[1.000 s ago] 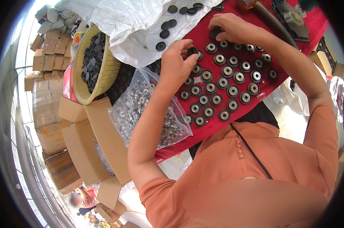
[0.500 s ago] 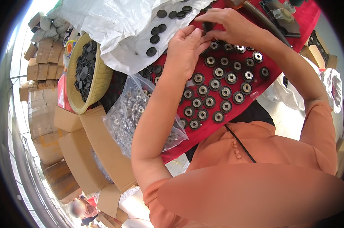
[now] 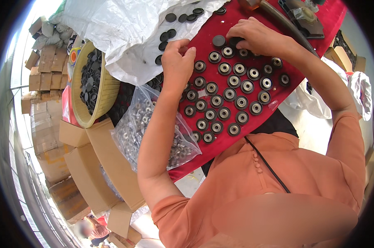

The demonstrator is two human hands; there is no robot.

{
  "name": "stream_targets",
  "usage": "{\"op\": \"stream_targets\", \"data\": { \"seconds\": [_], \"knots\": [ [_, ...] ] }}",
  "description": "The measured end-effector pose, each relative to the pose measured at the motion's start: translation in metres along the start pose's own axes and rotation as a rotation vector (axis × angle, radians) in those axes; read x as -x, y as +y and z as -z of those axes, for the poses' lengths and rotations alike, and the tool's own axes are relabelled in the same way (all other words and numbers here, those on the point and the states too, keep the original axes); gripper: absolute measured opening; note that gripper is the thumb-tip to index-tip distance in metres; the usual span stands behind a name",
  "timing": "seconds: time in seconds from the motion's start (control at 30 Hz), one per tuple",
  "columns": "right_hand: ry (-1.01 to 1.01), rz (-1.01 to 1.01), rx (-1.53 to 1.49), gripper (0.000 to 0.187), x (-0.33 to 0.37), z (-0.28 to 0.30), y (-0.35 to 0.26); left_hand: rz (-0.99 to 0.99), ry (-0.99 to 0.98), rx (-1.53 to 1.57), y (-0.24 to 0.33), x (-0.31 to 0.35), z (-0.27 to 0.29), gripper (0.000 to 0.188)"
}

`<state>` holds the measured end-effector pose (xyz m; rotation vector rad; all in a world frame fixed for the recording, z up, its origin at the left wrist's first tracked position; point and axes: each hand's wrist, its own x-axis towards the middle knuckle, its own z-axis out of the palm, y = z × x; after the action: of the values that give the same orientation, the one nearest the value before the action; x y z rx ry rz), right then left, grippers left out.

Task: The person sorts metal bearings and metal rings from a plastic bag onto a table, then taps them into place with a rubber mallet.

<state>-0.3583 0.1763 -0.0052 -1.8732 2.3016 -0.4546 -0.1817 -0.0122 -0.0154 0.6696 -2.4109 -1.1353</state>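
My left hand (image 3: 178, 64) is beside the white sack, its thumb and forefinger apart and nothing seen between them. Close to it several round black caps (image 3: 163, 36) lie on the sack (image 3: 131, 39). Over the far rows of the red table, my right hand (image 3: 255, 36) has its fingers bent down on a dark round cap (image 3: 235, 41), partly hidden under them. A plain black cap (image 3: 219, 40) lies just left of that hand. Toward me stand rows of black wheels with metal bearings (image 3: 229, 94) in their centres, faces up on the red cloth (image 3: 273, 101).
A yellow basket (image 3: 110, 89) full of black caps stands at the left. Beside the wheels slumps a clear plastic bag of small metal parts (image 3: 147, 132). Open cardboard boxes (image 3: 90, 173) are below it. A metal bar (image 3: 286, 27) lies at the far right, near a dark metal block (image 3: 304, 20).
My hands, close together before, have come apart. The left has moved left toward the caps on the sack; the right has shifted slightly toward me, over the far wheels.
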Motion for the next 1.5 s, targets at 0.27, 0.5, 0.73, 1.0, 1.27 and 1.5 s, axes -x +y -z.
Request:
{"op": "stream_targets", "data": {
  "seconds": [0.27, 0.5, 0.73, 1.0, 1.27, 1.5],
  "knots": [
    [0.316, 0.068, 0.031, 0.036, -0.022, -0.007, 0.039, -0.248, 0.107, -0.233, -0.019, -0.008, 0.001, 0.026],
    [0.294, -0.028, 0.236, 0.024, -0.076, -0.012, 0.045, -0.545, 0.24, -0.506, -0.013, -0.063, -0.023, 0.023],
    [0.314, -0.019, 0.335, 0.02, -0.084, -0.027, 0.059, -0.342, 0.169, -0.661, -0.006, -0.101, -0.053, 0.021],
    [-0.156, -0.432, -0.314, 0.025, -0.057, 0.017, 0.032, -0.499, -0.066, -0.584, -0.007, -0.062, -0.018, 0.03],
    [0.305, -0.016, 0.081, 0.027, -0.048, -0.007, 0.037, -0.541, 0.005, -0.536, 0.003, -0.051, -0.011, 0.033],
    [0.107, -0.088, 0.023, 0.028, -0.036, 0.011, 0.033, -0.62, 0.01, -0.53, 0.012, -0.046, -0.015, 0.036]
  ]
}}
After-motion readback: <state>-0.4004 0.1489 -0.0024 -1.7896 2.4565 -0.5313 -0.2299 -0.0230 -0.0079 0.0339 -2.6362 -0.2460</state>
